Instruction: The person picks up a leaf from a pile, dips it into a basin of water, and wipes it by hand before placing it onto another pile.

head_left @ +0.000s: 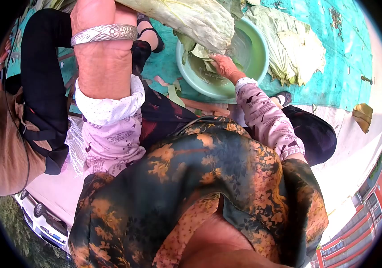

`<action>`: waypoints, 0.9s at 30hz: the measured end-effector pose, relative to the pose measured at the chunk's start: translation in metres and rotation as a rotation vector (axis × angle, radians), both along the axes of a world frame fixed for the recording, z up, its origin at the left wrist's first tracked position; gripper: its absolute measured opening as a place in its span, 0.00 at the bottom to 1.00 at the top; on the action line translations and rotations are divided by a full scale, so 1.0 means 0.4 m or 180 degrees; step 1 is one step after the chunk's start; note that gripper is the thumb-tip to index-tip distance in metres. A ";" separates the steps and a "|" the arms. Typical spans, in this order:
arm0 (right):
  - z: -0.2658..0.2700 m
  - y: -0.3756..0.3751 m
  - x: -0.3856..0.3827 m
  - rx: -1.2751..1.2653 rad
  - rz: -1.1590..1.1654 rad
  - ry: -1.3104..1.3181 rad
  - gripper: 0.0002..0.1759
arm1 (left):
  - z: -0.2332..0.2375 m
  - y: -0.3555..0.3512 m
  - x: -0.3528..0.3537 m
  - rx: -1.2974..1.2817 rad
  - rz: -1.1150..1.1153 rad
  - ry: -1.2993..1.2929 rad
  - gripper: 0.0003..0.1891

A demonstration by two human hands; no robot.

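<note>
Right hand [226, 67] inside the rim of the green basin [261, 53], fingers [218, 61] narrow, against the torn lower end of a large leaf [188, 20]; pinch or mere touch, cannot tell. Leaf slanting down over the basin's far left rim, near the left hand [93, 11]. Left fingers out of view above the bangle [104, 35]; state, cannot tell. Water in basin. Basin by near edge of tarp [347, 67]. More leaves [291, 49] flat toward tarp's right edge, just beside basin. Off tarp's near right corner, brown scrap [362, 117].
</note>
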State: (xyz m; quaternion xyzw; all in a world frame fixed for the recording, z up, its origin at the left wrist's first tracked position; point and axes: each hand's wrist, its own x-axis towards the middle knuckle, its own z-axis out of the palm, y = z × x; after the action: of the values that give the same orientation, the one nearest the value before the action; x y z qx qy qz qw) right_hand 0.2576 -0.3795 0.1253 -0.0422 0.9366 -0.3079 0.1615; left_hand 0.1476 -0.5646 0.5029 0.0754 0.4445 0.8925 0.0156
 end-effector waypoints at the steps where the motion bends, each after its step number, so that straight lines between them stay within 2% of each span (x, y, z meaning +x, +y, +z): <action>1: 0.008 0.009 -0.015 -0.0346 -0.0157 -0.0262 0.20 | 0.001 0.004 -0.004 -0.0007 0.0121 -0.0148 0.14; 2: -0.018 0.020 -0.018 -0.0460 -0.0481 0.0198 0.18 | -0.003 0.000 -0.013 0.0077 -0.0001 -0.0223 0.14; 3: -0.006 0.036 -0.025 -0.0587 -0.0624 0.0375 0.17 | -0.008 -0.021 -0.034 0.0249 -0.0427 -0.0127 0.14; 5: 0.018 0.073 -0.039 -0.0833 -0.0900 0.0740 0.14 | -0.018 -0.005 -0.045 0.0118 -0.0028 -0.0184 0.14; 6: 0.025 0.087 -0.041 -0.1016 -0.1301 0.0885 0.13 | -0.018 -0.001 -0.046 0.0145 -0.0007 -0.0181 0.14; 9: 0.106 0.154 -0.057 -0.1165 -0.1795 0.0189 0.16 | -0.019 0.006 -0.053 0.0211 0.0064 -0.0168 0.14; 10: 0.140 0.163 -0.053 -0.1509 -0.1993 0.0243 0.16 | -0.024 0.004 -0.058 0.0219 0.0091 -0.0173 0.13; 14: 0.240 0.191 -0.037 -0.1950 -0.2318 0.0184 0.17 | -0.055 -0.004 -0.112 0.0202 0.0188 -0.0356 0.12; 17: 0.307 0.199 -0.027 -0.1595 -0.2526 0.0072 0.17 | -0.062 -0.001 -0.118 0.0169 0.0309 -0.0342 0.13; 20: 0.337 0.217 -0.021 -0.2015 -0.2823 -0.0176 0.17 | -0.064 0.003 -0.124 0.0199 0.0230 -0.0292 0.12; 23: 0.377 0.234 -0.019 -0.2527 -0.2879 -0.0002 0.16 | -0.053 0.010 -0.100 0.0208 0.0183 -0.0203 0.12; 24: 0.380 0.235 -0.024 -0.2123 -0.2707 -0.0104 0.16 | -0.049 0.012 -0.089 0.0195 0.0183 -0.0172 0.12; 27: 0.408 0.240 -0.027 -0.2384 -0.2624 0.0004 0.15 | -0.051 0.009 -0.112 0.0151 0.0178 -0.0242 0.13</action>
State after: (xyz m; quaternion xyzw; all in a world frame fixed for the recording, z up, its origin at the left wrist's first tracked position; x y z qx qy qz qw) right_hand 0.2470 -0.2836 0.2887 0.2730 0.7023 -0.6575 0.0011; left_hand 0.1026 -0.5609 0.4825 0.0294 0.4242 0.9051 0.0057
